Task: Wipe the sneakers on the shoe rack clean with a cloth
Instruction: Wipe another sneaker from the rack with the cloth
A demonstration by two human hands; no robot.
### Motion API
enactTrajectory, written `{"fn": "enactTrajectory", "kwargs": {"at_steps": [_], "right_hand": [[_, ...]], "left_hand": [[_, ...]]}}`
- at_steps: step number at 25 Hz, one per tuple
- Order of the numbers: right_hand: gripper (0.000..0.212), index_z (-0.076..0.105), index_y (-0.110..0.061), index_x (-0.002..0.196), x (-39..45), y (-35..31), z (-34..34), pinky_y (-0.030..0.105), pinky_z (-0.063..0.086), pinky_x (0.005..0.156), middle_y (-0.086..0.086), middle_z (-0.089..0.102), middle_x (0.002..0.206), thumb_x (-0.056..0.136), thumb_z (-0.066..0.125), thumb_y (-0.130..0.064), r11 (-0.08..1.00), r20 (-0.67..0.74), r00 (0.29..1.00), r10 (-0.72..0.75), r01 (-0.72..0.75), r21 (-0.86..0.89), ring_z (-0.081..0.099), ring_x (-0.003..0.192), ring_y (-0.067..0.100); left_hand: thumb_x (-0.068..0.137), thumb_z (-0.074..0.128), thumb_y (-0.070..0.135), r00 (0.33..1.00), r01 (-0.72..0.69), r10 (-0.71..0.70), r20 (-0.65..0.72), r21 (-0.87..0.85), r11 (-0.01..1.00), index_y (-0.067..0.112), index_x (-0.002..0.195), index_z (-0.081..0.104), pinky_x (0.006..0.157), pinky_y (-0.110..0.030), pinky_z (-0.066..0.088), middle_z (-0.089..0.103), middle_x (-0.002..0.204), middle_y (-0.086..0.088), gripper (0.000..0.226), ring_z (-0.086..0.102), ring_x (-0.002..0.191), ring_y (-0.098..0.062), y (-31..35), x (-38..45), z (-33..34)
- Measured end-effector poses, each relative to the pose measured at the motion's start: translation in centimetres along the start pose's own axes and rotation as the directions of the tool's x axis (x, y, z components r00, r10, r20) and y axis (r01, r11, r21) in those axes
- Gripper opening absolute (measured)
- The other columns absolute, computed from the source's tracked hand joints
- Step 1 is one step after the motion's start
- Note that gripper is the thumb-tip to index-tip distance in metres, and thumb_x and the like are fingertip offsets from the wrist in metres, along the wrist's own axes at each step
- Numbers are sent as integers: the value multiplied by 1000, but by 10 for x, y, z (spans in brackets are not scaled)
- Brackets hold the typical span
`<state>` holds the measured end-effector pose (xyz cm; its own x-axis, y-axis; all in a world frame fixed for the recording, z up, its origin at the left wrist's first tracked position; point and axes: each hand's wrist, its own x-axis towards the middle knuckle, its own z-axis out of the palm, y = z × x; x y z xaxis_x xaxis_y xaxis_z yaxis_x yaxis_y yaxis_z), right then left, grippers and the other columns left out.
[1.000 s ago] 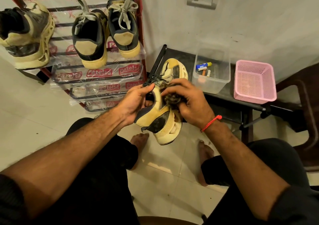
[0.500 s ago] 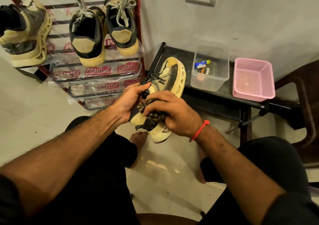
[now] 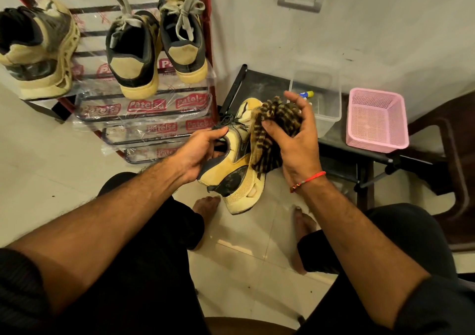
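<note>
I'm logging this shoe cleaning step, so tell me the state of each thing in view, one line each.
Left hand: grips the sneaker at its collar.
Right hand: holds the striped cloth bunched against the sneaker.
Sneaker: held in the air, off the rack.
Striped cloth: crumpled, pressed on the sneaker's side.
Three sneakers on the rack: resting on the top shelf, heels toward the camera.
Clear box: open, small items inside.
Pink basket: upright, nothing visible inside.

Four sneakers: three on the shoe rack (one, another, a third), one held. One cloth, one clear tub, one pink basket, two hands.
</note>
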<state>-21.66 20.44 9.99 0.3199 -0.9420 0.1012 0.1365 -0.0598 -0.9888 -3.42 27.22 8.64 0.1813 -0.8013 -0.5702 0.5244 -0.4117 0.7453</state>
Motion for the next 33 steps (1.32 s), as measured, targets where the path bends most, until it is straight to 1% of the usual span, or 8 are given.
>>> {"fn": "enactTrajectory", "kwargs": {"at_steps": [3,6,10,15,18,24,29,33], "right_hand": [[54,51,-27,134,-11,-5,6,41,47,106,7,52,134,83,71,-19,970,223,973,-60,110,-219,52,126,18],[40,60,-22,130,-11,-3,2,28,47,104,-5,57,125,92,68,-28,827,506,862,28,264,-495,53,118,5],[33,60,-26,118,-9,-1,2,31,46,107,-6,49,123,88,73,-26,839,470,874,122,162,-519,51,119,9],[57,47,-25,139,-9,1,6,28,44,107,-2,55,133,89,72,-24,794,476,865,159,174,-582,52,123,10],[46,57,-20,129,-16,-1,7,7,35,97,-4,55,127,86,74,-23,662,543,830,125,338,-669,49,116,6],[35,63,-14,112,-8,5,7,15,44,94,-1,59,111,80,77,-15,653,346,935,-76,309,-692,51,101,6],[35,63,-15,110,-28,1,17,3,36,91,-5,60,110,79,78,-20,648,529,846,-62,437,-624,52,101,3],[30,62,-12,111,-2,8,11,10,39,92,3,59,110,84,74,-18,614,432,896,-99,396,-682,51,100,7]], "left_hand": [[101,57,23,1000,28,-28,9,-17,999,8,118,67,77,-35,59,73,95,-9,25,70,80,-22,1,1,-1],[102,55,22,999,25,-26,-26,-12,1000,7,118,69,74,-34,60,75,91,-9,26,71,80,-21,2,1,-6],[100,57,24,999,34,-35,-41,-9,999,7,119,68,80,-37,57,74,92,-10,28,69,79,-24,0,3,-9],[100,57,30,989,-1,-7,-147,-52,999,10,106,70,84,-39,54,73,86,-11,24,66,76,-24,4,9,-13],[103,53,29,983,-6,-16,-183,-117,993,11,99,69,78,-37,55,72,82,-8,24,67,73,-23,5,12,-18],[100,60,22,989,-24,10,-148,-92,995,6,109,70,87,-41,57,72,97,-13,21,68,81,-25,-2,10,-5],[100,59,22,983,-63,32,-179,-173,983,6,113,69,95,-42,54,72,96,-10,23,68,80,-22,3,12,-12],[103,56,21,990,-53,28,-138,-181,982,8,112,65,91,-35,53,68,94,-9,19,65,79,-19,4,7,-8]]}}
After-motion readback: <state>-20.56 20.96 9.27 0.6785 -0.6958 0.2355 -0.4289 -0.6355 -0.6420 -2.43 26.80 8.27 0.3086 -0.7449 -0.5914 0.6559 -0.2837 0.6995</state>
